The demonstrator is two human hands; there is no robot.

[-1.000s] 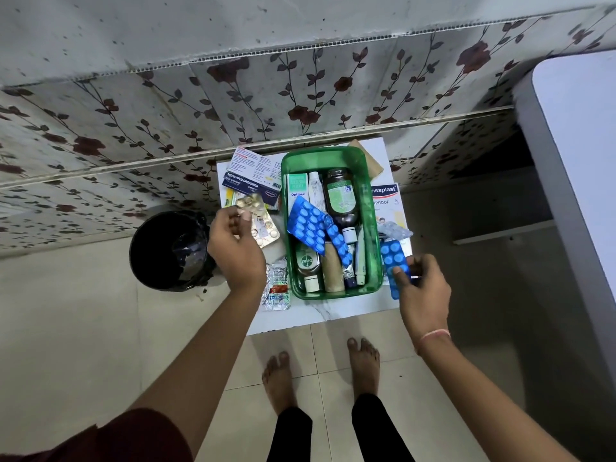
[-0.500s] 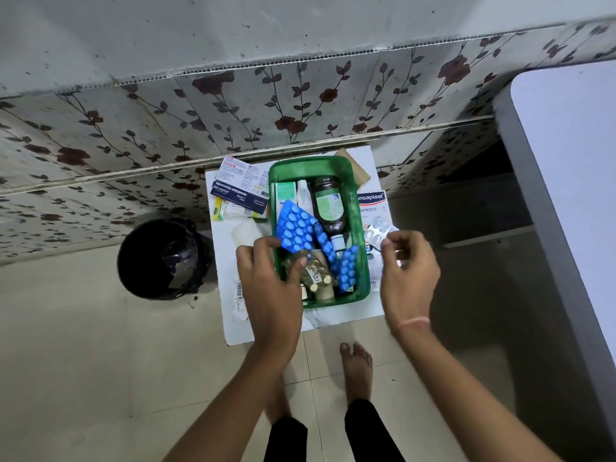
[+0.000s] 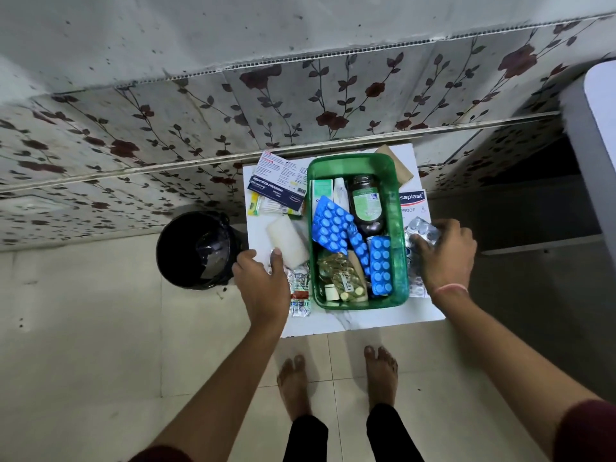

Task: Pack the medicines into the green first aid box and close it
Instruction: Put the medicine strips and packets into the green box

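The green first aid box (image 3: 399,248) stands open on a small white table (image 3: 353,323). Inside lie blue blister strips (image 3: 333,225), a dark bottle (image 3: 366,205), a gold capsule strip (image 3: 340,278), a white tube and small cartons. My left hand (image 3: 263,285) rests palm down left of the box, fingers apart, beside a silver and red strip (image 3: 300,293) and a white gauze roll (image 3: 288,243). My right hand (image 3: 448,258) is right of the box, gripping a silver blister strip (image 3: 421,232). More silver strips (image 3: 416,286) lie under that hand.
A medicated dressings carton (image 3: 276,188) and a swab pack (image 3: 271,208) lie at the table's back left. A plaster box (image 3: 413,201) and brown paper (image 3: 398,166) sit behind the green box. A black bin (image 3: 196,250) stands left. A grey counter (image 3: 600,135) juts in at right.
A blue strip and the gold capsule strip went into the box. My left hand pulled back left onto the table. My right hand picked up a silver strip.
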